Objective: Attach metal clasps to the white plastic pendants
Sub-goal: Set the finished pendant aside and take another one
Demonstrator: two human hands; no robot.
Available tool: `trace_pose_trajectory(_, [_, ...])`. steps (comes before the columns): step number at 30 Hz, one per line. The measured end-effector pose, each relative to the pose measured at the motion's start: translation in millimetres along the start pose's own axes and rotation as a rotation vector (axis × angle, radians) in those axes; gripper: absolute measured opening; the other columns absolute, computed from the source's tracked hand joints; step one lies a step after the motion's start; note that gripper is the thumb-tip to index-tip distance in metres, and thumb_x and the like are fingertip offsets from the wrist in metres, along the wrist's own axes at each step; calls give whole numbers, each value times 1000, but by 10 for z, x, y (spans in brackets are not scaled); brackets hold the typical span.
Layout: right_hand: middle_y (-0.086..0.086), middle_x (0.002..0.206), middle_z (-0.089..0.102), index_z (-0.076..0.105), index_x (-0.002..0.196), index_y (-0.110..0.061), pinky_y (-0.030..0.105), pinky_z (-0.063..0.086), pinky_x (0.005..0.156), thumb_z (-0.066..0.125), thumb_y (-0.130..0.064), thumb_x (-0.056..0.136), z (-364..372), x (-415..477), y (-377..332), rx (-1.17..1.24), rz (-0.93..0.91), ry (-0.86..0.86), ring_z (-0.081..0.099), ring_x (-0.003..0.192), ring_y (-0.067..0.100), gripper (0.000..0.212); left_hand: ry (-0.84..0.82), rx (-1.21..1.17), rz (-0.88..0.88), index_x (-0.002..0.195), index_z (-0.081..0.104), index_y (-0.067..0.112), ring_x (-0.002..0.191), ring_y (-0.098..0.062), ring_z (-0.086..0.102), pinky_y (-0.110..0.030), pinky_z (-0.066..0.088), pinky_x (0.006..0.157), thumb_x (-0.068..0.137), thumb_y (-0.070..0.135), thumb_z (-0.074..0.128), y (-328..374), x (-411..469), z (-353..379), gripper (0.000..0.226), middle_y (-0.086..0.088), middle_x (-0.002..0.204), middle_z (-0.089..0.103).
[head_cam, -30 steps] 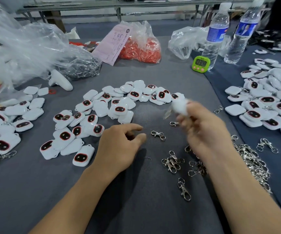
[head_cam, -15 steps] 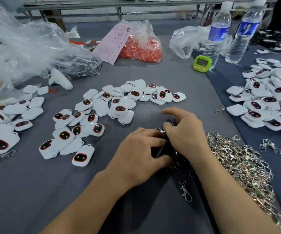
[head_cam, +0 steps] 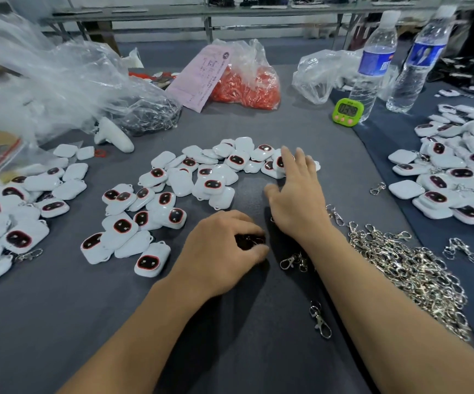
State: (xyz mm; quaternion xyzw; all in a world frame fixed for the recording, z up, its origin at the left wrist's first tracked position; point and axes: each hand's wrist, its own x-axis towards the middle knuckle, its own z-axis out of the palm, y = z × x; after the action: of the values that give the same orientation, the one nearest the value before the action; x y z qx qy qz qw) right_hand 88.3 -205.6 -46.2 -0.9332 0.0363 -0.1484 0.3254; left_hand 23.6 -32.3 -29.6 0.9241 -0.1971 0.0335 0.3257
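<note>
L hand (head_cam: 218, 251) sits at 6 o'clock, knuckles up, fingers curled tight, thumb & tips pinching a clasp (head_cam: 248, 239); bare grey table (head_cam: 102, 322) leaves me room at 7-8, but the clasp pile (head_cam: 409, 268) crowds 3-4, right by the R forearm. R hand (head_cam: 298, 200) stretches to 12, palm down, fingers straight & spread wide, holding nothing, tips touching a pendant (head_cam: 271, 166) at the R end of the pendant cluster (head_cam: 213, 184). Beyond, approx 1 o'clock, timer (head_cam: 347, 110) & bottles (head_cam: 372, 61) stand well apart from both hands.
</note>
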Motion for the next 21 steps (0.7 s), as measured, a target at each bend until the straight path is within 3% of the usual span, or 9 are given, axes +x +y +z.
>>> trace_pose_trajectory(4, [3, 161, 34, 29, 159, -16, 46, 28, 120, 50, -22, 95, 74, 132, 11, -122, -41, -58, 22, 151, 28, 68, -45, -85, 4, 91, 81, 31, 97, 5, 61, -6, 39, 84, 84, 20, 76, -72, 23, -50, 14, 23, 100, 70])
trace_pose_trajectory(8, [5, 132, 55, 60, 131, -15, 43, 40, 105, 59, -18, 91, 81, 80, 22, -148, -110, 7, 48, 125, 30, 40, 38, -65, -59, 81, 78, 34, 84, 1, 63, -17, 46, 76, 80, 23, 79, -61, 30, 12, 12, 23, 86, 71])
trace_pose_trajectory(10, [2, 119, 60, 65, 113, -17, 41, 43, 94, 58, -9, 90, 62, 49, 19, -107, -99, 9, 52, 115, 29, 26, 117, -10, -115, 82, 77, 39, 78, 2, 63, -20, 48, 72, 79, 31, 79, -44, 14, 39, 9, 24, 80, 71])
trace_pose_trajectory(12, [-1, 113, 64, 66, 108, -20, 37, 41, 87, 55, -7, 90, 23, 10, 8, -85, -52, 6, 55, 110, 27, 25, 167, -33, -151, 86, 77, 40, 75, 4, 64, -21, 52, 74, 78, 34, 80, -37, 4, 48, 10, 24, 78, 72])
trace_pose_trajectory(17, [-4, 113, 69, 77, 102, -19, 28, 44, 93, 55, -1, 95, -93, -283, -75, 62, -114, -93, 61, 107, 17, 29, 207, -108, -199, 102, 77, 38, 73, 3, 67, -27, 55, 79, 76, 38, 84, -27, -6, -1, 27, 18, 79, 75])
trace_pose_trajectory(19, [-11, 112, 71, 78, 101, -22, 23, 46, 96, 60, -2, 92, -137, -494, -132, 139, -129, -124, 62, 105, 9, 28, 198, -83, -178, 101, 78, 38, 71, 0, 66, -31, 55, 76, 77, 41, 82, -25, -2, -10, 25, 17, 75, 74])
trace_pose_trajectory(21, [-13, 121, 69, 77, 108, -25, 9, 41, 99, 65, -6, 87, -143, -661, -185, 155, -158, -126, 58, 110, 3, 31, 188, -66, -160, 96, 79, 37, 69, -2, 65, -32, 54, 71, 79, 43, 80, -30, 7, -8, 18, 15, 71, 72])
